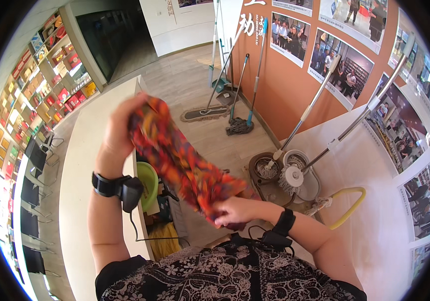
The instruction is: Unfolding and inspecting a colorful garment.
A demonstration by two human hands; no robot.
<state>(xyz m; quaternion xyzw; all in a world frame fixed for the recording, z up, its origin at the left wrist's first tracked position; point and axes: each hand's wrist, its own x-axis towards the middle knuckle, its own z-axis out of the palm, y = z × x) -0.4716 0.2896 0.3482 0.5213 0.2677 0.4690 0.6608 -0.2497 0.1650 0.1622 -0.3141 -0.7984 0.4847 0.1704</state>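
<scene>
A red, orange and purple patterned cloth (184, 158) is stretched slantwise between my two hands in front of my body. Its upper left end is gripped by my left hand (124, 124), which is slightly blurred and raised beside the pale counter. My right hand (233, 211) pinches the lower right end near my chest. Part of the cloth is bunched, and its underside is hidden. Below the cloth, on the left, a green plastic basin (147, 186) is partly visible under the counter.
A long pale counter (83, 165) runs along my left. Spin mops stand in a brown mop bucket (254, 165) and a white bucket (314, 188) at right. A flat dust mop (204, 113), a string mop (239, 126) and dustpans are by the orange wall (275, 90).
</scene>
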